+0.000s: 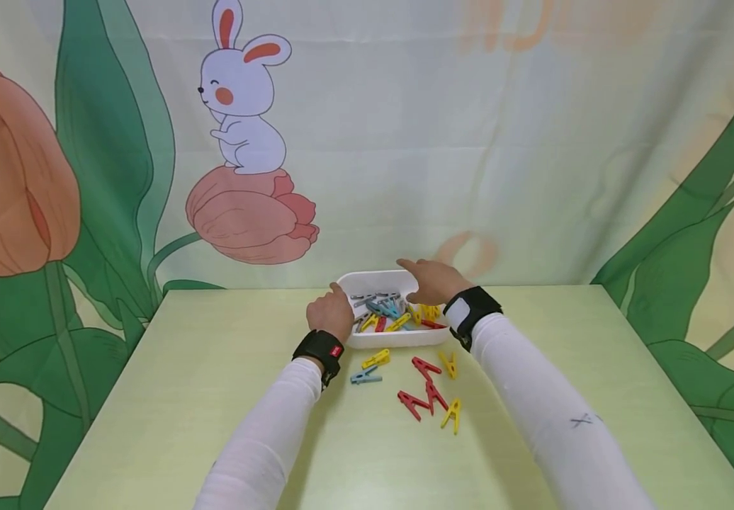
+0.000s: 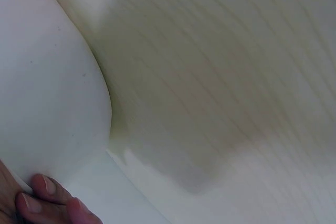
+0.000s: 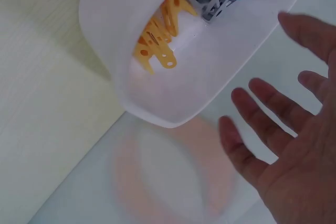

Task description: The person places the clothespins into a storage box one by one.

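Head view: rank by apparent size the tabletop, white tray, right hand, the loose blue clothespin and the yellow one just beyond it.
1. Tabletop
2. White tray
3. Right hand
4. Blue clothespin and yellow clothespin: too alike to rank

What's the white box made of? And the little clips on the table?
The white box looks like plastic, smooth and mostly matte: its walls curve round the corners without visible seams. The little clips are probably hard plastic, smooth-looking, because each shows one even colour: red, yellow or blue.
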